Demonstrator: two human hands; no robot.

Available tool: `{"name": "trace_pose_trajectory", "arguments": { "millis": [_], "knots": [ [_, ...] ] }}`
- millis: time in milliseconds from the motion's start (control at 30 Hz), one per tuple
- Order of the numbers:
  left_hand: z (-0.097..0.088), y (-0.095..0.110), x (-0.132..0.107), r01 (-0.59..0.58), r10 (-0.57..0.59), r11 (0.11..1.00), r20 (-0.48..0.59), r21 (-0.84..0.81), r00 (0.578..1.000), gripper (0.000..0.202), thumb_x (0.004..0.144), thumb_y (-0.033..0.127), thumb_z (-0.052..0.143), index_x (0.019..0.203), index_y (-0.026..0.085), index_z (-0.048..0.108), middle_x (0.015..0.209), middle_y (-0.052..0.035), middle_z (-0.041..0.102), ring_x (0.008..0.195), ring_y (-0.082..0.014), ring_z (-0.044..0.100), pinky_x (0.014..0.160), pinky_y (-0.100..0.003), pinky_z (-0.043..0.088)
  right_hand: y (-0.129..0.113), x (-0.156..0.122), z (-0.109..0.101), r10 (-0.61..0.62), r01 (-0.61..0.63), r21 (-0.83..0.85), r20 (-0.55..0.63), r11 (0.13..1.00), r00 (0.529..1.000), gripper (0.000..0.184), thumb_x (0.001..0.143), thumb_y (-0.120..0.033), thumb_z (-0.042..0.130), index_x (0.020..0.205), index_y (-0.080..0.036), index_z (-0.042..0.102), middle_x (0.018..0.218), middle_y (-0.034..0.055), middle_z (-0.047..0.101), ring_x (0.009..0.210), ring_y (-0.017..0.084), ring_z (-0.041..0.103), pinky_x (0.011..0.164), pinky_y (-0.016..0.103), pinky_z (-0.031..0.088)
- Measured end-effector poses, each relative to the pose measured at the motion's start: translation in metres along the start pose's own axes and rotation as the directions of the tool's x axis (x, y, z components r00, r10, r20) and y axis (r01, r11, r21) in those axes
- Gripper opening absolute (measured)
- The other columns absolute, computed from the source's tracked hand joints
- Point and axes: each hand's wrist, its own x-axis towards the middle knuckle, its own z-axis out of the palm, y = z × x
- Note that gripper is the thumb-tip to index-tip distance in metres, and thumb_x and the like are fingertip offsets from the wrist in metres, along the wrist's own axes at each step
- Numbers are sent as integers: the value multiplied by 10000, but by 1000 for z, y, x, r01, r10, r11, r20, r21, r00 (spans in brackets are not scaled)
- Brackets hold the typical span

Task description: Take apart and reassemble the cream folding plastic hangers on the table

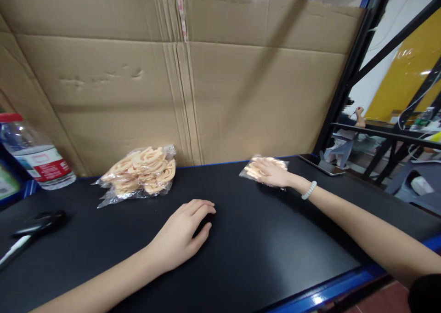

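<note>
My left hand rests on the black table top, fingers loosely curved and apart, holding nothing. My right hand reaches far forward and lies flat, fingers stretched, on a small clear plastic bag of pale parts near the cardboard wall. A white bead bracelet circles that wrist. A larger clear bag full of beige ring-shaped pieces lies at the back left of the table, apart from both hands.
A cardboard sheet walls off the back. A water bottle with a red label lies at far left, above a black handheld device. A phone lies at the back right. Beyond the rack a person sits.
</note>
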Motion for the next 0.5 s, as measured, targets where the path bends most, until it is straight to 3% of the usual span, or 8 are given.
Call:
{"name": "trace_pose_trajectory", "arguments": {
  "millis": [100,167,233,300,367,500],
  "knots": [
    [0,-1,0,32,-32,999,-31,-15,999,264,912,215,443,1166,206,517,1267,-111,571,1180,-256,555,996,-443,478,-33,-5,-10,-283,274,137,42,952,958,531,786,-227,608,1309,-298,547,1482,-9,445,1403,201,319,1143,352,258],
    [0,-2,1,54,-55,998,-66,-25,996,290,907,224,458,1194,208,499,1307,-115,534,1209,-257,531,1019,-441,463,-50,-10,-14,-507,489,325,-33,809,861,310,777,-151,572,1054,-238,679,1366,22,561,1374,222,366,1133,404,271],
    [-1,-1,1,70,-72,997,-101,-32,992,313,901,227,473,1214,216,485,1343,-112,496,1243,-260,499,1040,-440,446,-60,-14,-15,-591,586,419,-133,694,795,237,743,-65,508,825,-199,685,1281,47,609,1337,231,412,1120,434,286],
    [-1,-1,1,72,-76,997,-126,-39,989,327,900,223,477,1227,225,475,1358,-106,477,1272,-261,468,1060,-442,427,-63,-16,-15,-544,579,425,-214,696,812,287,691,-7,459,770,-192,663,1267,56,601,1279,220,470,1088,426,334],
    [-2,0,1,64,-70,997,-143,-47,987,334,902,220,475,1236,229,469,1353,-104,478,1291,-260,446,1076,-446,409,-61,-16,-13,-416,491,394,-263,777,870,331,671,8,447,823,-194,661,1236,62,608,1195,207,527,1044,406,385],
    [-2,-4,2,110,-123,991,-205,-75,971,315,901,250,477,1214,220,487,1347,-118,483,1299,-283,434,1082,-494,390,-55,-13,-5,-185,259,352,-232,899,955,236,799,-117,497,965,-171,656,1054,93,673,1001,227,601,937,412,452]
  ]
}}
